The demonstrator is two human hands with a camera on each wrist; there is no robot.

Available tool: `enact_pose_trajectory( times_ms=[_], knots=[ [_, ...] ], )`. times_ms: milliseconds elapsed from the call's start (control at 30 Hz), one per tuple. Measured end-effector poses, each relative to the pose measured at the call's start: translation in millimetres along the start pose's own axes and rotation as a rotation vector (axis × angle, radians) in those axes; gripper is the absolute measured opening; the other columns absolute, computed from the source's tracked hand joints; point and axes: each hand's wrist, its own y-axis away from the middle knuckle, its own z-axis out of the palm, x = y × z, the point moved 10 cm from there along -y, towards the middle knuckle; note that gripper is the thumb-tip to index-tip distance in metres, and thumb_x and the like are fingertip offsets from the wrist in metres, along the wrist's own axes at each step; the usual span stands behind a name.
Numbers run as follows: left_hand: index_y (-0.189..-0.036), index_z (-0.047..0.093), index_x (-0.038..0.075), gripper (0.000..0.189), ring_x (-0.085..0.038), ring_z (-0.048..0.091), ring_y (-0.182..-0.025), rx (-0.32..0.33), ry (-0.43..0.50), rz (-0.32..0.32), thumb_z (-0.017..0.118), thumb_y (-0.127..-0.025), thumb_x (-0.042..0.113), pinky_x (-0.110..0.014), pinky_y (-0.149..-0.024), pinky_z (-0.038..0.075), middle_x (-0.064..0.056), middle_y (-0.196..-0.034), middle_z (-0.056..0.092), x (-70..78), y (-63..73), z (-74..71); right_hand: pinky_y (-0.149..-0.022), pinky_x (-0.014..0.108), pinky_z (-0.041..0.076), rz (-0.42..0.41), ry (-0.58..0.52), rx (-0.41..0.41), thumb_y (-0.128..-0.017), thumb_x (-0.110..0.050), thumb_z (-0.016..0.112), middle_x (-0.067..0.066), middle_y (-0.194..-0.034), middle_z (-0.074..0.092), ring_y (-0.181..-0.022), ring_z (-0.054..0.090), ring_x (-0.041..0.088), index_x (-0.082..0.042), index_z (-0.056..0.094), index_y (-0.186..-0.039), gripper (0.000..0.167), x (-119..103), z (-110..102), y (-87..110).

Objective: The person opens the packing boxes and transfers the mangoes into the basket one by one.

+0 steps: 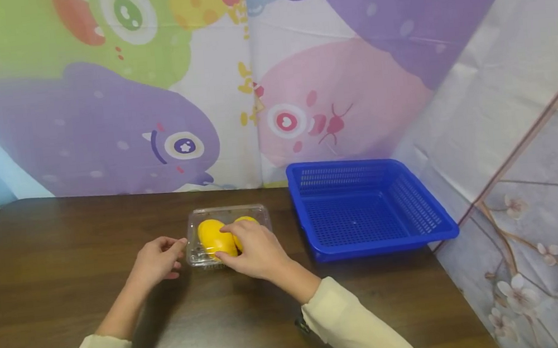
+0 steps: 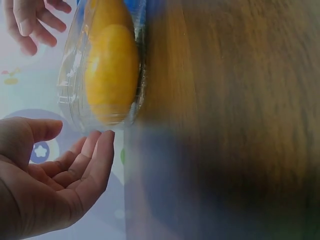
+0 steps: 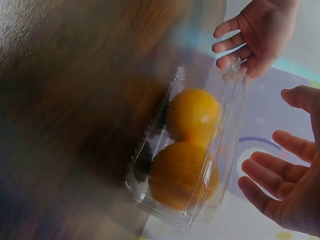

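Note:
A clear plastic box [image 1: 196, 253] rests on the brown table, holding two smooth yellow fruits: one [image 1: 213, 237] on the left and another [image 3: 181, 175] partly behind my right hand in the head view. My left hand [image 1: 158, 262] is at the box's left side, thumb and fingers apart, fingertips close to its edge. Over the right part of the box hovers my right hand [image 1: 257, 249], its fingers spread and slightly bent. The right wrist view shows a gap between those fingers and the box. Dark shapes [image 3: 143, 162] show beside the fruits, low in the box.
A blue perforated plastic basket [image 1: 367, 247] stands right of the box, near the back of the table [image 1: 70, 306]. Behind rises a cloth backdrop [image 1: 236, 144] with cartoon figures. A flowered cloth [image 1: 541, 227] hangs along the right side.

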Motion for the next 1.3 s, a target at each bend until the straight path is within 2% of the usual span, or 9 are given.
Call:
enact_pose_trajectory(
  times_ms=[167, 533, 767, 1000, 1300],
  knots=[
    [-0.119, 0.049, -0.009, 0.051, -0.018, 0.062, -0.074, -0.010, 0.034, -0.008, 0.046, -0.096, 0.037, -0.031, -0.064, 0.058, -0.024, -0.105, 0.062, -1.6, -1.3, 1.8, -0.088, 0.027, 0.050, -0.036, 0.031, -0.003, -0.081, -0.048, 0.064, -0.003, -0.113, 0.066, -0.103, 0.060, 0.013, -0.019, 0.063, -0.117, 0.047, -9, 5, -2.4],
    [-0.116, 0.050, -0.013, 0.049, -0.016, 0.062, -0.069, -0.042, 0.135, -0.028, 0.046, -0.097, 0.032, -0.034, -0.063, 0.058, -0.017, -0.090, 0.064, -2.1, -0.6, 8.6, -0.084, 0.029, 0.049, -0.139, 0.127, -0.042, -0.082, -0.048, 0.065, -0.004, -0.114, 0.063, -0.103, 0.060, 0.013, -0.022, 0.062, -0.117, 0.044, -38, 17, -6.0],
    [-0.113, 0.050, -0.015, 0.046, -0.014, 0.062, -0.066, -0.071, 0.184, -0.041, 0.043, -0.098, 0.028, -0.031, -0.061, 0.058, -0.012, -0.084, 0.065, -6.7, -3.9, 13.9, -0.089, 0.030, 0.047, -0.164, 0.224, -0.071, -0.084, -0.048, 0.063, -0.004, -0.114, 0.063, -0.106, 0.057, 0.013, -0.022, 0.061, -0.119, 0.043, -44, 28, -8.1],
    [-0.116, 0.048, -0.016, 0.047, -0.010, 0.061, -0.065, -0.104, 0.234, -0.056, 0.045, -0.097, 0.027, -0.028, -0.061, 0.057, -0.007, -0.082, 0.063, -8.7, -3.0, 19.0, -0.086, 0.028, 0.046, -0.186, 0.292, -0.046, -0.086, -0.042, 0.063, -0.004, -0.110, 0.063, -0.101, 0.056, 0.013, -0.022, 0.063, -0.117, 0.037, -47, 32, -8.7],
    [-0.116, 0.048, -0.015, 0.041, -0.008, 0.059, -0.064, -0.127, 0.282, -0.063, 0.046, -0.097, 0.022, -0.027, -0.061, 0.057, -0.002, -0.078, 0.060, -10.8, -3.1, 23.0, -0.088, 0.029, 0.046, -0.223, 0.385, -0.052, -0.088, -0.040, 0.060, -0.004, -0.108, 0.061, -0.099, 0.055, 0.013, -0.023, 0.064, -0.114, 0.032, -51, 41, -9.5]
  ],
)
